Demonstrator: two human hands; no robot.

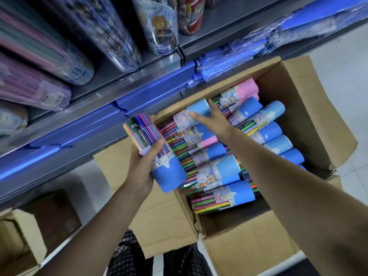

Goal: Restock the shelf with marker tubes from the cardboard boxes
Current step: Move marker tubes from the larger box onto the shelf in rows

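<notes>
An open cardboard box [310, 108] on the floor holds several clear marker tubes with blue or pink bases, lying on their sides. My left hand [142, 166] grips one blue-based marker tube [151, 150] upright, just left of the box over its flap. My right hand [211, 118] reaches into the box with its fingers spread. Thumb and fingers lie around the blue end of another marker tube [196, 114] at the box's far left corner. The shelf [111, 76] runs above the box, with larger tubes standing on it.
Blue plastic-wrapped packs [229, 62] lie on the lower shelf level behind the box. Purple and pink packs [33, 86] fill the shelf at the left. A second cardboard box [22, 240] stands on the floor at the lower left. White floor tiles [350, 76] show at the right.
</notes>
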